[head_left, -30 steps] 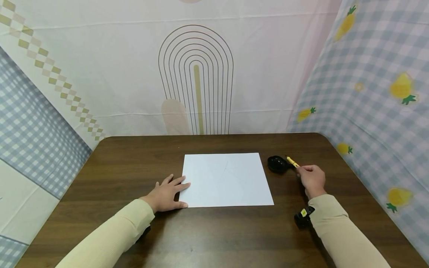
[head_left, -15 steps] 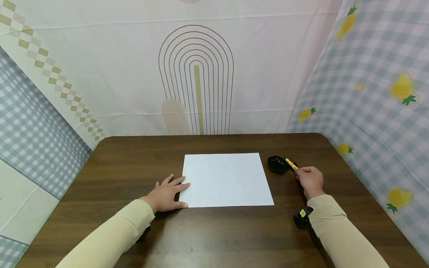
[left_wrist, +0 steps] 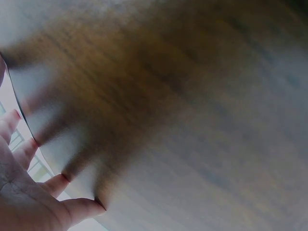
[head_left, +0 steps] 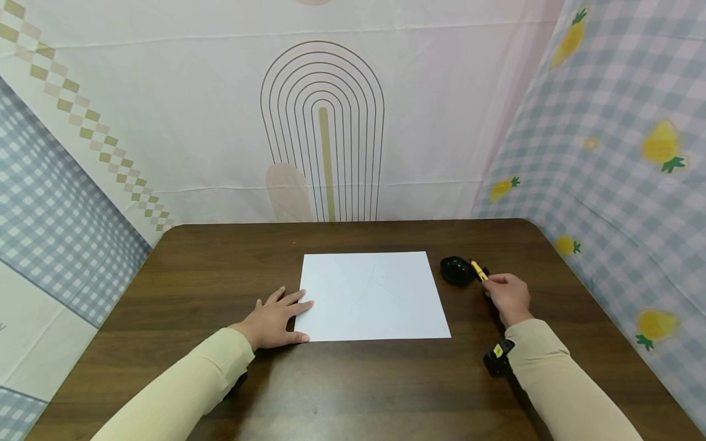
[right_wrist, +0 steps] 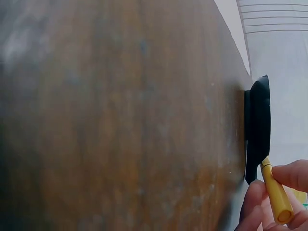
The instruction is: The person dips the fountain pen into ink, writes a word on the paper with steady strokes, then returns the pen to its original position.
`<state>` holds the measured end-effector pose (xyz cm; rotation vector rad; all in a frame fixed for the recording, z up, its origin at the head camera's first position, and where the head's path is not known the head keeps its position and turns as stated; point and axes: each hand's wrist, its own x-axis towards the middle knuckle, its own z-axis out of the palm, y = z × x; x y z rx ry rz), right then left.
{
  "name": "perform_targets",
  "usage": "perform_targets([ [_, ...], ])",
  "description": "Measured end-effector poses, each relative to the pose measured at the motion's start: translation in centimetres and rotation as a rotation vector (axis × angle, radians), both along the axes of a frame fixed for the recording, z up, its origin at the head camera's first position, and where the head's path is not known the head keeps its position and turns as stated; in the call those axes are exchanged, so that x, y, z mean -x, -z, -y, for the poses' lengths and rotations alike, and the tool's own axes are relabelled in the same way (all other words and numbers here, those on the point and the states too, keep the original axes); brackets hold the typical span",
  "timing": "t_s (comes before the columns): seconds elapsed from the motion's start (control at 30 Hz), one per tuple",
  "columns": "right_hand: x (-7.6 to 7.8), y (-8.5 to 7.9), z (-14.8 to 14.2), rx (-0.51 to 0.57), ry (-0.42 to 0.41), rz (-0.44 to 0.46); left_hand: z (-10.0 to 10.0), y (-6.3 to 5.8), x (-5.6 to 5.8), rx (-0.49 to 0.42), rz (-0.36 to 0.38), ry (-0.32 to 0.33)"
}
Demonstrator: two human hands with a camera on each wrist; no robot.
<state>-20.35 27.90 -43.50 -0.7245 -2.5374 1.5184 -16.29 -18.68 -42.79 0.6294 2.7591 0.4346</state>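
Note:
My left hand (head_left: 274, 320) lies with fingers spread at the left edge of a white sheet of paper (head_left: 380, 306), thumb and fingertips on it. Faint thin lines show on the sheet. The spread fingers also appear at the lower left of the left wrist view. On the right, my right hand (head_left: 508, 297) pinches a slim yellow pen-like stick (right_wrist: 276, 195) between thumb and fingers. Its far end points up and left, right beside a shiny black rounded object (head_left: 457, 270) with a narrow, handle-like part (right_wrist: 253, 166). In the right wrist view the stick's narrower neck overlaps that black object.
Paper and black object lie on a dark brown wooden table (head_left: 353, 386) with rounded back corners. Behind stands a pale patterned cloth (head_left: 441, 110), and a blue checked cloth (head_left: 607, 184) hangs along the right side. A small black device (head_left: 498, 360) sits at the right wrist.
The right hand has shifted slightly left with the yellow stick, which now tilts more steeply; its dark tip, seen earlier, no longer shows. The left hand and paper stay put.

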Motion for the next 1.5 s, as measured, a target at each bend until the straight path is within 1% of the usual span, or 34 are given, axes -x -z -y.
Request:
perform_targets([
  [0.27,0.09,0.26,-0.19,-0.044,-0.066,-0.008,0.14,0.01,0.01,0.012,-0.009,0.003],
  [0.53,0.03,0.15,-0.4,-0.059,-0.115,0.03,0.18,-0.2,-0.08,0.01,-0.001,0.0],
  [0.77,-0.14,-0.09,-0.32,-0.121,-0.144,0.066,0.2,-0.28,-0.14,0.004,0.006,0.0],
  [0.97,-0.13,-0.27,-0.29,-0.148,-0.177,0.099,0.2,-0.21,-0.07,0.011,0.006,-0.005],
  [1.2,0.16,-0.34,-0.4,-0.166,-0.181,0.122,-0.18,-0.36,0.21,0.012,0.004,-0.012],
  [1.33,0.21,-0.32,-0.47,-0.192,-0.187,0.119,-0.4,-0.44,0.43,0.008,0.004,-0.011],
  [1.5,0.35,-0.19,-0.65,-0.2,-0.194,0.121,-0.52,-0.34,0.73,0.005,0.004,-0.006],
])
